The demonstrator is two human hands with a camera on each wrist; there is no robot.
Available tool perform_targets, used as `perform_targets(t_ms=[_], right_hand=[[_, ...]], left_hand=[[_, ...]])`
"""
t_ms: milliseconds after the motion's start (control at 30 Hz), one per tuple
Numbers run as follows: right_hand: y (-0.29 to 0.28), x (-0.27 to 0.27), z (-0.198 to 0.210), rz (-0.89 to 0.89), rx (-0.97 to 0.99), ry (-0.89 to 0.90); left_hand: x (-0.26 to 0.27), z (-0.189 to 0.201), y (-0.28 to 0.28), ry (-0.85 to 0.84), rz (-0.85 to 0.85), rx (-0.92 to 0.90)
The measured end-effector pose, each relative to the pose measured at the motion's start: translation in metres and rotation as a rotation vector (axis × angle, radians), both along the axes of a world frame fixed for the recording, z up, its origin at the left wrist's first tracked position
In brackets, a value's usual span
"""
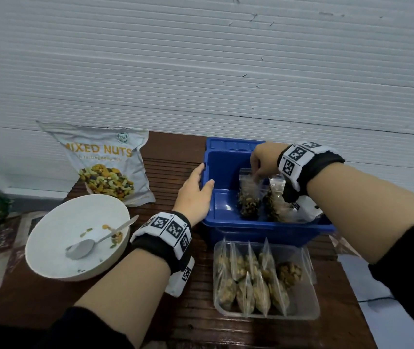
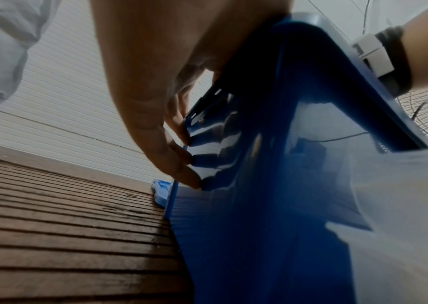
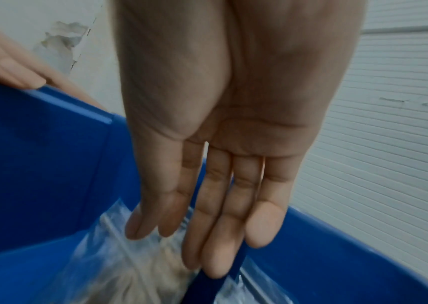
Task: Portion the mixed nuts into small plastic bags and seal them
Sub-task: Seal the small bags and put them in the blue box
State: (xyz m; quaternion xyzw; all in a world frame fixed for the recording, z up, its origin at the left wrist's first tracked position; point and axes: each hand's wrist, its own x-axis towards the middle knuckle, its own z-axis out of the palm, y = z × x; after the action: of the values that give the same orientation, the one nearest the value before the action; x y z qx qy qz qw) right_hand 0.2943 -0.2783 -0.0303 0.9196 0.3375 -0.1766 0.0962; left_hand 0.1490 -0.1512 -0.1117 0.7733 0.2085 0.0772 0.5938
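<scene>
Inside blue bin [image 1: 228,170], right hand [image 1: 264,159], small bag [image 1: 248,195]

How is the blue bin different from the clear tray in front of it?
The blue bin is opaque, with tall walls, and holds a few upright bags; the clear tray is see-through, shallow and packed with bags lying in rows. The left hand grips only the bin. Both hold nut bags.

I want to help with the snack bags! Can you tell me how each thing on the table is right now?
Mixed nuts pouch: propped against the wall.
White bowl: nearly empty, few nuts left.
Spoon: lying in the bowl.
Blue bin: open; filled bags standing inside.
Clear tray: packed with filled bags.
Small bag: upright, nuts inside.
Left hand: holds the bin's rim.
Right hand: fingers straight, touching the bag's top.
</scene>
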Motion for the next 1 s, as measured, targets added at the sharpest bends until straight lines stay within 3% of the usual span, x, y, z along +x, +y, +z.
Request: perform_targets(t_ms=[167,400,533,767,1000], right_hand=[[-0.017,-0.024,0.033,-0.015,0.274,0.117],[-0.063,-0.084,0.049,-0.036,0.430,0.192],[-0.091,-0.112,0.039,-0.107,0.374,0.156],[-0.123,-0.145,-0.009,-0.309,0.136,-0.004],[-0.127,-0.167,-0.035,-0.420,0.236,-0.020]], left_hand=[[-0.003,0.006,-0.002,0.019,0.017,0.028],[-0.012,0.017,-0.011,0.006,0.137,0.141],[-0.020,0.025,-0.017,-0.003,0.197,0.128],[-0.042,0.033,-0.033,0.024,0.147,0.136],[-0.058,0.033,-0.044,0.021,0.075,0.187]])
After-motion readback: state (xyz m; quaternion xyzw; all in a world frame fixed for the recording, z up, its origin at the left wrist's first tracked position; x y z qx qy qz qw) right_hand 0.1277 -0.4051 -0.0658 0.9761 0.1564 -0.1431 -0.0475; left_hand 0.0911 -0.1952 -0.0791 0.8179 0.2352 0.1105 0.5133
